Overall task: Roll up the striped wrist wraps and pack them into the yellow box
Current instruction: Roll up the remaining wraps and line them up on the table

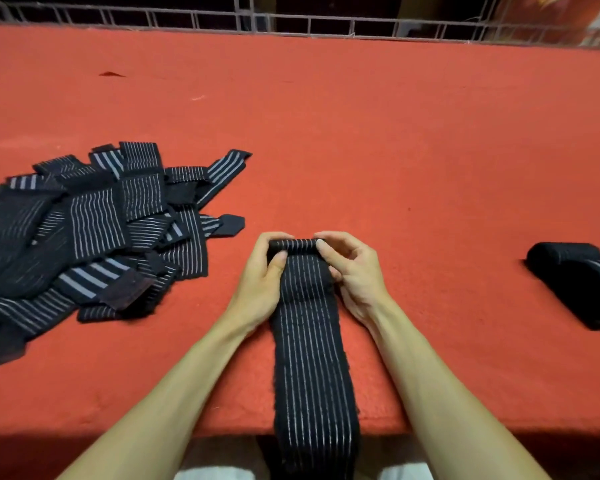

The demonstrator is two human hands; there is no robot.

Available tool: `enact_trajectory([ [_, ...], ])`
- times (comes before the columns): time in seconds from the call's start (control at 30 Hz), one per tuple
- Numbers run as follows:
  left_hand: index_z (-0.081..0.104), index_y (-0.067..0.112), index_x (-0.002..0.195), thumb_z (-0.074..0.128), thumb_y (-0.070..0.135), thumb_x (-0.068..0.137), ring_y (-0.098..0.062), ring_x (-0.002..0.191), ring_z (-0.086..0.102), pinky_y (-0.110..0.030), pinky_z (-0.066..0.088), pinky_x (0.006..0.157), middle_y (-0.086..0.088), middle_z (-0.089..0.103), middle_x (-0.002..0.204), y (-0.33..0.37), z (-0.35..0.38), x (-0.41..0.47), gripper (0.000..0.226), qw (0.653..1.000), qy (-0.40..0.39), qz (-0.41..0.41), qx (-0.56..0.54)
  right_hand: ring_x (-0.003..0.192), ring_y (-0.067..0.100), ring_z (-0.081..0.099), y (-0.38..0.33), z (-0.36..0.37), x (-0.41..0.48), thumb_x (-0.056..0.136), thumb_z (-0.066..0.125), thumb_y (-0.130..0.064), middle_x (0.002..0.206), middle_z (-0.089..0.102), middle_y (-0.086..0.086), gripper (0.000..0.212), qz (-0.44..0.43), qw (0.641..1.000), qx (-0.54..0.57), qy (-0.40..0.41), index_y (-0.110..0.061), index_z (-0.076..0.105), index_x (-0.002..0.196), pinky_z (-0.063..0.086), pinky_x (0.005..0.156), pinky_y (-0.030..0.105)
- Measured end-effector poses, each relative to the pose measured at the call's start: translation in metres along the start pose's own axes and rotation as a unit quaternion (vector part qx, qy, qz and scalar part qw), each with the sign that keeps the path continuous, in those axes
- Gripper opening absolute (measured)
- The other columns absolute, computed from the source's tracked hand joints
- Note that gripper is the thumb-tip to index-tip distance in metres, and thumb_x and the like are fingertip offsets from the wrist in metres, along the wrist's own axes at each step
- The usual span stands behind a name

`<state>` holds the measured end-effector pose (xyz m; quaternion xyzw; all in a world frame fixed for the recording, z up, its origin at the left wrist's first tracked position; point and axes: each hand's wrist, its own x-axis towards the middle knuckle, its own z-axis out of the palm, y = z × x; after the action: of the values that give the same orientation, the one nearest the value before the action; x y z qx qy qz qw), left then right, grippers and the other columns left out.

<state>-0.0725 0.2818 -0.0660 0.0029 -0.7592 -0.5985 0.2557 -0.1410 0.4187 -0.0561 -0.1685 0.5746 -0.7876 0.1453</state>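
Note:
A black wrist wrap with thin white stripes (309, 341) lies lengthwise on the red table, its near end hanging over the front edge. Its far end is curled into a small roll (297, 244). My left hand (262, 275) grips the roll's left side and my right hand (352, 271) grips its right side, thumbs pressing on the strip. A loose pile of unrolled striped wraps (94, 226) lies to the left. Two rolled wraps (579, 278) sit at the right edge. No yellow box is in view.
The red felt-covered table (326, 133) stretches far ahead. A metal wire fence (291, 22) runs along its back edge. The table's front edge (153, 431) is close to my body.

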Motion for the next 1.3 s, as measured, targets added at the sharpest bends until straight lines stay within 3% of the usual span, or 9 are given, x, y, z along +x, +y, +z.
enact_trajectory([
  [0.13, 0.055, 0.024, 0.105, 0.041, -0.007, 0.097, 0.001, 0.093, 0.058, -0.015, 0.045, 0.083, 0.008, 0.061, 0.101, 0.005, -0.001, 0.001, 0.034, 1.0, -0.008, 0.015, -0.018, 0.08, 0.027, 0.056, 0.001, 0.003, 0.001, 0.087, 0.064, -0.037, 0.089, 0.063, 0.016, 0.037, 0.039, 0.999, -0.022, -0.028, -0.003, 0.069, 0.098, 0.042, 0.066, 0.034],
  [0.33, 0.058, 0.02, 0.105, 0.042, -0.007, 0.093, 0.001, 0.098, 0.057, -0.015, 0.042, 0.089, 0.007, 0.062, 0.105, 0.007, 0.0, 0.003, 0.033, 0.999, -0.037, -0.007, -0.015, 0.079, 0.02, 0.064, 0.002, -0.002, -0.001, 0.087, 0.07, -0.014, 0.086, 0.07, 0.011, 0.016, 0.014, 1.0, -0.009, 0.002, -0.003, 0.07, 0.098, 0.052, 0.068, 0.03],
  [0.53, 0.045, 0.028, 0.114, 0.043, 0.037, 0.094, 0.007, 0.091, 0.055, -0.016, 0.045, 0.085, 0.009, 0.055, 0.106, 0.002, 0.001, -0.003, 0.022, 0.994, -0.075, -0.063, -0.042, 0.088, 0.019, 0.064, 0.004, -0.003, -0.001, 0.081, 0.074, -0.006, 0.093, 0.07, 0.009, 0.015, -0.019, 0.999, -0.034, -0.02, -0.008, 0.069, 0.095, 0.051, 0.069, 0.026],
  [0.7, 0.047, 0.02, 0.115, 0.042, 0.03, 0.099, 0.005, 0.086, 0.054, -0.016, 0.045, 0.08, 0.005, 0.056, 0.102, 0.003, 0.002, -0.003, 0.02, 0.998, -0.027, -0.053, -0.009, 0.077, 0.015, 0.066, 0.002, -0.005, -0.005, 0.077, 0.072, 0.008, 0.083, 0.07, 0.003, 0.019, -0.042, 0.998, -0.012, -0.034, -0.007, 0.067, 0.088, 0.054, 0.067, 0.025],
  [0.8, 0.056, 0.018, 0.105, 0.04, 0.04, 0.097, 0.004, 0.083, 0.054, -0.014, 0.043, 0.079, 0.008, 0.059, 0.094, 0.007, 0.001, -0.003, 0.028, 0.998, -0.026, -0.04, -0.044, 0.077, 0.012, 0.065, 0.003, -0.005, -0.005, 0.073, 0.071, 0.014, 0.081, 0.07, -0.002, 0.023, -0.055, 0.997, -0.023, -0.047, -0.008, 0.068, 0.081, 0.053, 0.07, 0.024],
  [0.93, 0.057, 0.014, 0.095, 0.04, 0.028, 0.1, 0.002, 0.08, 0.053, -0.015, 0.042, 0.078, 0.007, 0.058, 0.089, 0.006, 0.0, -0.003, 0.022, 0.998, -0.024, -0.041, -0.052, 0.082, 0.012, 0.063, 0.006, -0.003, -0.004, 0.071, 0.071, 0.016, 0.088, 0.068, -0.004, 0.027, -0.051, 0.997, -0.041, -0.052, -0.011, 0.069, 0.076, 0.049, 0.068, 0.027],
  [1.03, 0.054, 0.018, 0.099, 0.042, 0.022, 0.103, 0.005, 0.08, 0.054, -0.015, 0.043, 0.077, 0.008, 0.058, 0.093, 0.002, 0.0, -0.003, 0.013, 0.997, -0.025, -0.056, -0.05, 0.079, 0.019, 0.058, 0.005, -0.003, -0.004, 0.075, 0.068, 0.01, 0.087, 0.067, -0.002, 0.025, -0.018, 0.997, -0.023, -0.066, -0.014, 0.068, 0.082, 0.042, 0.059, 0.029],
  [1.17, 0.047, 0.024, 0.107, 0.042, 0.017, 0.103, 0.007, 0.072, 0.053, -0.015, 0.045, 0.071, 0.005, 0.055, 0.092, 0.002, 0.0, -0.004, 0.01, 0.997, -0.029, -0.052, -0.055, 0.078, 0.015, 0.058, 0.002, 0.0, -0.004, 0.089, 0.059, -0.008, 0.088, 0.061, 0.004, 0.014, 0.014, 0.997, 0.018, -0.069, -0.008, 0.064, 0.102, 0.047, 0.07, 0.026],
  [1.3, 0.043, 0.025, 0.117, 0.047, 0.015, 0.101, 0.006, 0.076, 0.055, -0.016, 0.047, 0.074, 0.004, 0.056, 0.093, 0.0, -0.001, -0.006, 0.019, 0.998, -0.035, -0.035, -0.044, 0.085, 0.023, 0.058, 0.005, 0.006, -0.004, 0.095, 0.058, -0.028, 0.09, 0.064, 0.011, 0.026, 0.006, 0.998, -0.049, -0.035, -0.004, 0.066, 0.099, 0.047, 0.079, 0.038],
])
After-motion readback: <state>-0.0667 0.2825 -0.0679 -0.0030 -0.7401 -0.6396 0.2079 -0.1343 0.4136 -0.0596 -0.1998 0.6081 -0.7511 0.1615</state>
